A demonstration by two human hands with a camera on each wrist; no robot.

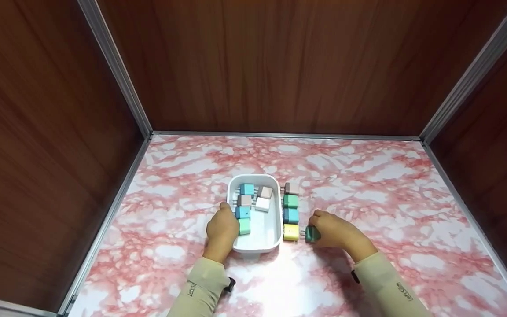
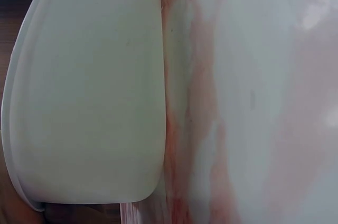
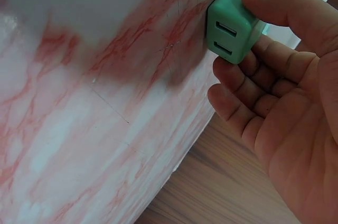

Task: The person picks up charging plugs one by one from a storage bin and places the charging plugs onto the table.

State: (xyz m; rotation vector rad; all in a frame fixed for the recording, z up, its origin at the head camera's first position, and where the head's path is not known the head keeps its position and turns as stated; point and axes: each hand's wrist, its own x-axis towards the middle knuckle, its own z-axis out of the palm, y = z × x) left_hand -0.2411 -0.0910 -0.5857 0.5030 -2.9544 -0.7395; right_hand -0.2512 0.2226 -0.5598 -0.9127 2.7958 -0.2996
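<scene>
My right hand (image 1: 333,230) pinches a green USB charger (image 3: 232,27) between thumb and fingers, low over the table. Two USB slots show on its near face, and its prongs point left toward a yellow charger (image 1: 291,232). At the left rim of a white plastic bin (image 1: 278,229), my left hand (image 1: 222,228) grips the edge. Inside the bin lie several chargers in two columns, among them a mint green one (image 1: 244,226), a white one (image 1: 262,204) and a blue one (image 1: 247,189). The left wrist view shows mainly the bin's outer wall (image 2: 90,92).
Along the bin's right side, a blue charger (image 1: 291,216), a green charger (image 1: 290,201) and a pinkish-grey charger (image 1: 292,188) line up behind the yellow one. Dark wood panels (image 1: 280,66) with metal edging enclose the pink marbled table (image 1: 368,176) at the back and sides.
</scene>
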